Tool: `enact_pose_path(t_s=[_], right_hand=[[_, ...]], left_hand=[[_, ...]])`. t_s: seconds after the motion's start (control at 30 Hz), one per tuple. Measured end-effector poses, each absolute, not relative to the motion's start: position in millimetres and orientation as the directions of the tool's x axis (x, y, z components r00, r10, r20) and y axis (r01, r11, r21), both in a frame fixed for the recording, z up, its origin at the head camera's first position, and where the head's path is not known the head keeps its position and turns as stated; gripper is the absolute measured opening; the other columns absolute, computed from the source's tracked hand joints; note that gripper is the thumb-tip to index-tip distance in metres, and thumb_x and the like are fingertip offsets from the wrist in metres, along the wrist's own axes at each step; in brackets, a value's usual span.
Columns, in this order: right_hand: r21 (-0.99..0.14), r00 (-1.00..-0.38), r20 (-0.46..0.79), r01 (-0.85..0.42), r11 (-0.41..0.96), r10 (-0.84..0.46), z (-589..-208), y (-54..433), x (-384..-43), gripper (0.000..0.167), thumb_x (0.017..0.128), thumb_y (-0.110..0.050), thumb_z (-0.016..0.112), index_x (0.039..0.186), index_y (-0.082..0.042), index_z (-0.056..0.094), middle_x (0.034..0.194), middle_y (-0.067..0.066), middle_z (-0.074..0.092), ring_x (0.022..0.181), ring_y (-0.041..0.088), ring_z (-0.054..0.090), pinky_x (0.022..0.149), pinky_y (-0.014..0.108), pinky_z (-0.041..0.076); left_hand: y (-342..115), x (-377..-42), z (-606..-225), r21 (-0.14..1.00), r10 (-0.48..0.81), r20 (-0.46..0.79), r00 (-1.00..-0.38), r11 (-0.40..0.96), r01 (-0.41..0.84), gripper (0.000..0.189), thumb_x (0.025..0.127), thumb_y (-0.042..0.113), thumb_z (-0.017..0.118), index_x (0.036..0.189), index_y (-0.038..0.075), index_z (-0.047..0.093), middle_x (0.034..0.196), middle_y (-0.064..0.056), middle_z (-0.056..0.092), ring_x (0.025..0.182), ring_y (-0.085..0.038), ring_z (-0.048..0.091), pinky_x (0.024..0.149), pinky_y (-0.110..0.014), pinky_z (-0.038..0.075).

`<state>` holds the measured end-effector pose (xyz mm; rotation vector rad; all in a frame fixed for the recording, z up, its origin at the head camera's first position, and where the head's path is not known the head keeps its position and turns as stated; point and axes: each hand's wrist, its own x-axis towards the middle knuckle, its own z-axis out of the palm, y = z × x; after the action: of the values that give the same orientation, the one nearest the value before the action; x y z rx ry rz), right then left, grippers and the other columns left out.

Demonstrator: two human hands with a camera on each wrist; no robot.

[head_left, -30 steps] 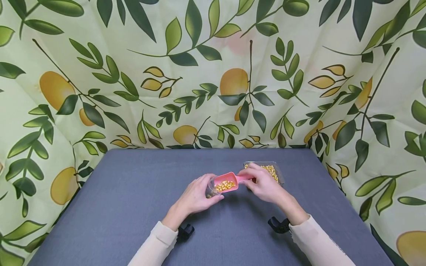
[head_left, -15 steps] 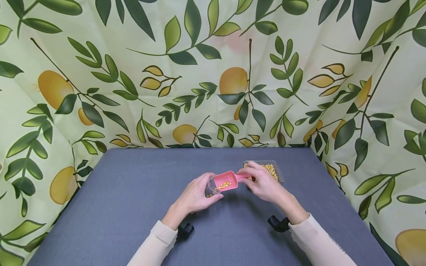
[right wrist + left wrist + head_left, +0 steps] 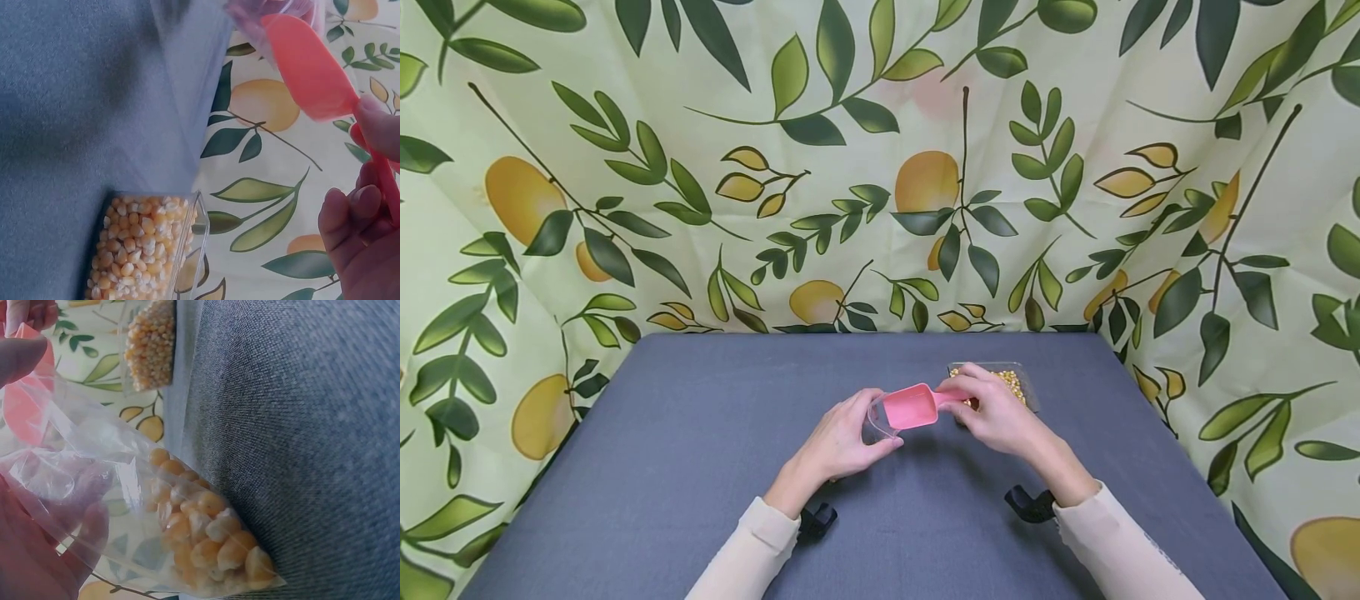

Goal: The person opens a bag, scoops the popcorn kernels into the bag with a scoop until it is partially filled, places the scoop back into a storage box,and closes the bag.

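Observation:
My left hand (image 3: 846,437) holds a clear plastic bag (image 3: 119,469) by its mouth, fingers and thumb spread round the opening. Corn kernels (image 3: 209,531) lie in the bag's bottom corner, seen in the left wrist view. With my right hand (image 3: 992,412) I grip the handle of a pink scoop (image 3: 912,407). The scoop's front lip reaches into the bag's mouth, and its bowl holds no kernels. In the right wrist view the scoop (image 3: 312,69) slants toward the bag, thumb and fingers round its handle.
A clear rectangular container (image 3: 1032,396) of corn kernels stands behind my right hand, partly hidden by it. Grey cloth covers the table (image 3: 737,392). A leaf-and-fruit patterned curtain (image 3: 850,250) rises along the back and sides.
The kernels in the scoop have slid off into the bag, leaving its bowl bare. Both hands stay in nearly the same place, with the scoop tipped slightly more.

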<state>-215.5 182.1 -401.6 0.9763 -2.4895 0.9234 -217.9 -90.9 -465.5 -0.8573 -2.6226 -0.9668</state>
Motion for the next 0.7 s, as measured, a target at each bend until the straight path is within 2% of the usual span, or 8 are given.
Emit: enact_pose_path(t_s=[0.23,0.5,0.7], right_hand=[[-0.489,-0.768,0.433,-0.640,0.592,-0.472,-399.2,187.3,-213.9,0.020,0.085,-0.012,0.083,0.103,-0.013,0.075,0.093,-0.009,0.059,0.078,0.008,0.055,0.070,0.030,0.049],[-0.510,-0.791,0.419,-0.612,0.605,-0.446,-398.4,199.2,-215.4,0.023,0.085,-0.005,0.081,0.106,-0.011,0.076,0.092,-0.008,0.063,0.077,0.009,0.056,0.067,0.030,0.050],[-0.509,-0.801,0.418,-0.597,0.620,-0.428,-398.0,211.3,-217.8,0.020,0.087,-0.008,0.080,0.106,-0.012,0.076,0.094,-0.006,0.066,0.082,0.012,0.056,0.071,0.031,0.048]], left_hand=[[-91.6,-217.3,-463.4,0.524,0.443,0.376,-0.814,0.623,0.581,0.062,0.083,0.045,0.079,0.131,0.012,0.057,0.094,0.009,0.056,0.082,-0.007,0.053,0.074,-0.031,0.047],[-91.4,-216.7,-461.8,0.533,0.436,0.342,-0.832,0.640,0.554,0.064,0.085,0.048,0.076,0.134,0.011,0.056,0.098,0.004,0.060,0.084,-0.010,0.054,0.077,-0.034,0.048],[-90.8,-216.8,-461.6,0.523,0.433,0.343,-0.834,0.649,0.552,0.064,0.084,0.048,0.076,0.133,0.011,0.056,0.100,0.002,0.062,0.086,-0.012,0.056,0.080,-0.036,0.048]])
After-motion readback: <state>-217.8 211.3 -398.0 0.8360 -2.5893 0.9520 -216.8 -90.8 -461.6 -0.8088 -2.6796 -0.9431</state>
